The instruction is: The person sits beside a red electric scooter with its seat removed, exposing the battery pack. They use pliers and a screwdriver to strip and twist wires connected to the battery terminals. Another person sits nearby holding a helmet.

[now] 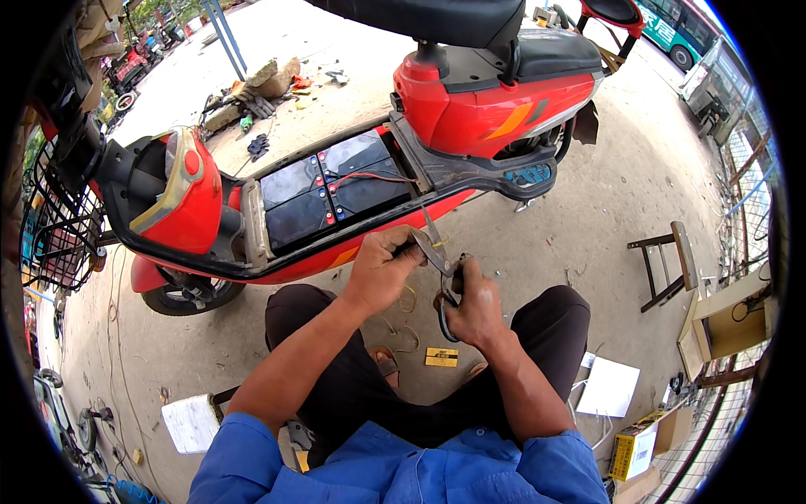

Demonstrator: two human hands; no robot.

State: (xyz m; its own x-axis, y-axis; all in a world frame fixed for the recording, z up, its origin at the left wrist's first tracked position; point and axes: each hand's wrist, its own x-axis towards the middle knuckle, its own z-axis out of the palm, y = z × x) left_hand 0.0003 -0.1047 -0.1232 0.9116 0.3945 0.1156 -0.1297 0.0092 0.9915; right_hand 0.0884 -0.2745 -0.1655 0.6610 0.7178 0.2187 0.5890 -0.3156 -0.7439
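The right hand (477, 309) clasps scissors (447, 266). What the left hand (378, 270) holds is unclear. Batteries (363, 157) sit at the scissors' ten o'clock.

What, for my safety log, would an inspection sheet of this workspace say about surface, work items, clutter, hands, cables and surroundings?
Surface: dusty concrete ground.
Work items: red scooter, floor compartment open, dark batteries inside; scissors, blades apart, beside a thin yellow strand.
Clutter: small yellow card or packet between the feet; white sheet and yellow box at the right.
Hands: right hand holds the scissors; left hand is at the blades, its grip unclear.
Cables: red wire across the batteries; thin cable on the ground at the left.
Surroundings: bus beyond; mesh fence at the right.
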